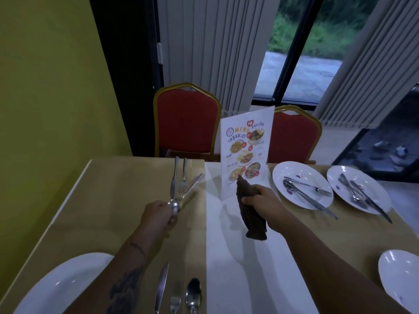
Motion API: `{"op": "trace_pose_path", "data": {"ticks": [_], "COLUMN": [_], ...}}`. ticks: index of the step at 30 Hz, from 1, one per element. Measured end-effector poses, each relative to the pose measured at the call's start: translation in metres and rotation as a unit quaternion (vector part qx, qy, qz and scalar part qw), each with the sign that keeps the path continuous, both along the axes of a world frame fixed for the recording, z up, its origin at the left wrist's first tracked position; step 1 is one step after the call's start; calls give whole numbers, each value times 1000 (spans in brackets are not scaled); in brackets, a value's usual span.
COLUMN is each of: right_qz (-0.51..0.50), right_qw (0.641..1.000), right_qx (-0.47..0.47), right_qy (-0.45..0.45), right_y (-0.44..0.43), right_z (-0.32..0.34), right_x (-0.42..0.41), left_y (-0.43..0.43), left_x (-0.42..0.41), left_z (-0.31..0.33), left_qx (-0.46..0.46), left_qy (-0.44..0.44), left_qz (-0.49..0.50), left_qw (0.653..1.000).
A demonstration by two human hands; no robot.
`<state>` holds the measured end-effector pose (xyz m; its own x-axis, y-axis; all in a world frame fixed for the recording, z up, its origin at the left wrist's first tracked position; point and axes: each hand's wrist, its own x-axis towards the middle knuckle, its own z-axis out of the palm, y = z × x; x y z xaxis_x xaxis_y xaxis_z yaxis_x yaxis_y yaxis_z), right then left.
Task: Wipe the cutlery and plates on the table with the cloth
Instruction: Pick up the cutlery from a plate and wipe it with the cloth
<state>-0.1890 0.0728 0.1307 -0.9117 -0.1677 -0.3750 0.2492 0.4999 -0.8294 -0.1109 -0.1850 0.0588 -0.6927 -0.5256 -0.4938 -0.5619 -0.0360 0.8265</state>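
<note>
Your colours here: brown, white, silver, tan, red.
You see a dark brown fabric cloth [248,214], glossy white round plates [283,171] flecked purple, shiny silver metal cutlery [161,286], tan woven placemats [136,189], a white worktop [215,279], and red-padded gold-framed chairs [186,121].

**Pretty sure this is a restaurant dining room**

The dead giveaway is the upright laminated menu card with food photos [246,152] standing mid-table. Behind it are a red padded banquet chair with a gold metal frame [187,121] and a second one just like it [292,137]. The tan tablecloth [127,189] has a white runner [217,245], and places are laid with round white plates [306,171] and steel cutlery [162,286] (several settings, not just one). Grey vertical blinds [213,53] hang by a big window [306,71].
</note>
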Motion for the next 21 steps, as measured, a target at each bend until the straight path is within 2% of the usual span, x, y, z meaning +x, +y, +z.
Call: {"op": "trace_pose_path", "data": {"ticks": [5, 12, 16, 21], "right_qz": [-21, -15, -29, -24], "right_qw": [998, 995, 995, 995], "right_qx": [-51, -56, -35, -9], "right_qy": [-43, -81, -90, -99], "right_y": [-12, -17, -6, -1], "right_z": [-8, -23, -33, -40], "right_x": [-3, 5, 11, 17], "left_y": [19, 37, 39, 37], "left_x": [-33, -98, -124, -142], "left_z": [-27, -46, -53, -65], "left_qx": [122, 215, 220, 191], "left_qy": [-8, 4, 27, 17], "left_qz": [35, 101, 142, 120], "left_qw": [992, 971, 965, 974]}}
